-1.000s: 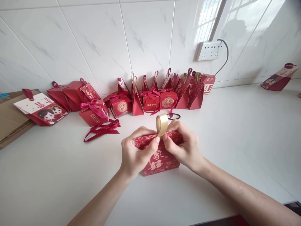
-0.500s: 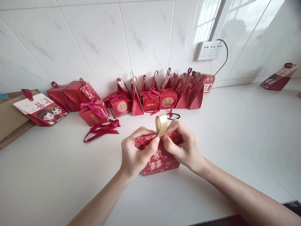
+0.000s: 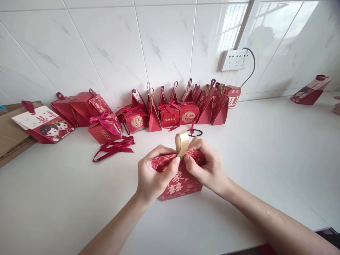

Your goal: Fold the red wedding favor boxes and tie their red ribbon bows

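A red gift box [image 3: 183, 182] with pale printed characters stands on the white counter in front of me. A gold ribbon loop [image 3: 182, 143] sticks up from the middle of its top edge. My left hand [image 3: 156, 173] is closed on the left part of that edge, its thumb on the front face just below the loop. On the right part of the edge my right hand [image 3: 208, 168] pinches the box, thumb and fingers close beside the ribbon. The fingertips behind the box are hidden.
Several red gift boxes [image 3: 170, 117] line the tiled wall. A loose red ribbon [image 3: 114, 148] and a black hair tie [image 3: 194, 132] lie nearer. Flattened cardboard [image 3: 16, 131] is at left, another box [image 3: 310, 90] far right. A power strip [image 3: 234, 60] hangs on the wall.
The view has shifted slightly. Both hands keep the same grip on the box at the foot of the gold loop, with hardly any movement.
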